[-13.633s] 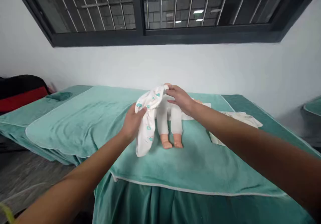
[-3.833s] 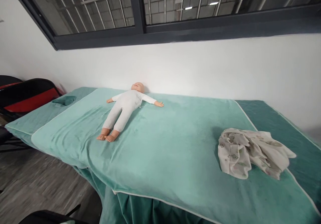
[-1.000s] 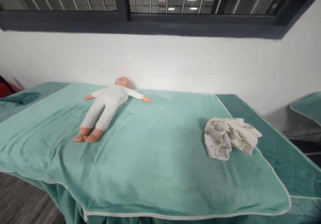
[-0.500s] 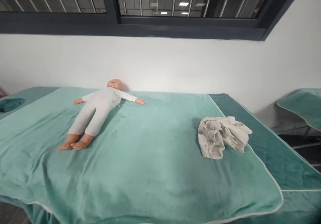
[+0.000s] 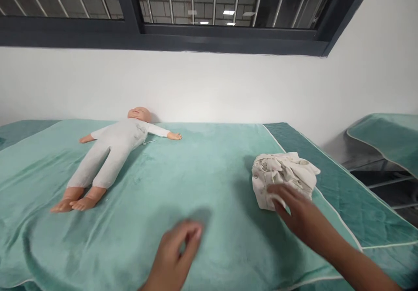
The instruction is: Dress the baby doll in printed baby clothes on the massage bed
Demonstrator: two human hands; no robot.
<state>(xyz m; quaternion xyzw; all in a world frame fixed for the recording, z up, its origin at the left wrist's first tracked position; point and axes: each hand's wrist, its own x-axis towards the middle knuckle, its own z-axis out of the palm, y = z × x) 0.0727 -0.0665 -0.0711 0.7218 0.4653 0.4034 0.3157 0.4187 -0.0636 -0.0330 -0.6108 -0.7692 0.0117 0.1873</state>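
A baby doll (image 5: 111,152) in a white one-piece lies on its back at the left of the teal towel (image 5: 196,186), head toward the wall and arms spread. A crumpled cream printed cloth (image 5: 284,175) sits at the right, near the towel's edge. My right hand (image 5: 294,215) reaches in from the lower right, fingers stretched out and tips touching the cloth's near edge. My left hand (image 5: 176,252) hovers low at the centre over the towel. It is blurred, its fingers are loosely curved, and it holds nothing.
The towel covers a bed draped in darker teal (image 5: 359,204) that stands against a white wall (image 5: 228,86) under a barred window (image 5: 196,4). A second teal-covered bed (image 5: 388,138) stands to the right across a narrow gap.
Both hands have come into view from below; half a second ago neither showed. The right one has reached the cloth. The view has shifted right, and the doll and cloth lie as before.
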